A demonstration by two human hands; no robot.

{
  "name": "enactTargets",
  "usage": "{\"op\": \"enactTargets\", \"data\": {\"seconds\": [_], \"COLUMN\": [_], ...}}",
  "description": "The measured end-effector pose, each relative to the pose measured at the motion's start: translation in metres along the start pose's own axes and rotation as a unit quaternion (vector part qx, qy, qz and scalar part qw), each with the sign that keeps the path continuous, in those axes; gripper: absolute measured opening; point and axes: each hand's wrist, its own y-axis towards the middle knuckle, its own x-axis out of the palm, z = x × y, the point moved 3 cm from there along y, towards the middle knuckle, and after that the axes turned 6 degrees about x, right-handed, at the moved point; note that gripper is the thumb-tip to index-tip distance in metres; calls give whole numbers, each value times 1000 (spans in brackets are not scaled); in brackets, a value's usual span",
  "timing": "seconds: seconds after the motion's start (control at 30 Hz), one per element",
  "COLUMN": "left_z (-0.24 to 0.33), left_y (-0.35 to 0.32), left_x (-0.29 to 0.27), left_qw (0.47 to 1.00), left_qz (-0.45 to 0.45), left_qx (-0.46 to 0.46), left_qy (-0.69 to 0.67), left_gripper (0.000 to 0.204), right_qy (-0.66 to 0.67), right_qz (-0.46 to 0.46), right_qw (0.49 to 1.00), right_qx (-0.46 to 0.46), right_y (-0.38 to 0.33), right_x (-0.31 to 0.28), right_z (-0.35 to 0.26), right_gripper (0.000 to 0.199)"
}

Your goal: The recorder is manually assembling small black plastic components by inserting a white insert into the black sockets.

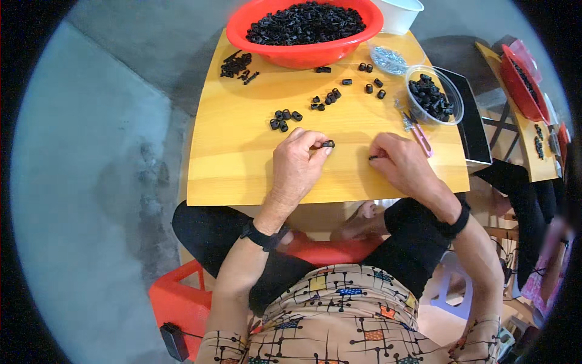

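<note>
Between the thumb and fingers of my left hand (297,162) is a small black cylindrical plastic part (328,144), held just above the wooden table (242,170). To the right, my right hand (400,159) is closed in a pinch; a dark tip of something small shows at its fingers, too little to name. A cluster of black cylindrical parts (284,119) lies just beyond my left hand. Farther off, several more black parts (331,97) are scattered over the middle of the table. Pink-handled snips (422,138) rest beside my right hand.
A big red basin (306,53) full of black parts stands at the far edge. At right are a clear tub (451,103) of black parts and a clear dish (388,59) of small metal pieces. Thin black pieces (236,64) lie far left. Another person sits rightward at another table (536,164).
</note>
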Motion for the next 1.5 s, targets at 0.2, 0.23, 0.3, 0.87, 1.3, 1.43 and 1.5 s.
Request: {"op": "enactTargets", "data": {"seconds": [0.2, 0.23, 0.3, 0.87, 1.3, 1.43, 1.5], "left_z": [0, 3, 6, 19, -3, 5, 8], "left_y": [5, 7, 11, 16, -1, -1, 2], "left_x": [11, 12, 14, 20, 19, 20, 18], "left_qw": [998, 997, 992, 981, 979, 959, 949], "left_qz": [11, 11, 12, 17, 17, 1, 9], "left_qx": [-7, -5, -37, -30, -73, -103, -117], "left_qy": [62, 71, 120, 189, -192, -263, -294], "left_gripper": [18, 18, 20, 23, 14, 15, 16], "right_qy": [91, 113, 160, 228, 255, 256, 256], "right_qz": [20, 20, 36, 114, 84, 94, 103], "right_qw": [995, 990, 983, 966, 960, 960, 959], "right_qx": [42, 83, 77, 49, 75, 66, 64], "right_y": [-21, -19, -14, -16, -18, -20, -20], "right_x": [2, 6, 14, 15, 18, 16, 13], "right_z": [-1, 3, 7, 12, 7, 9, 9], "right_gripper": [11, 11, 12, 9, 11, 10, 10]}}
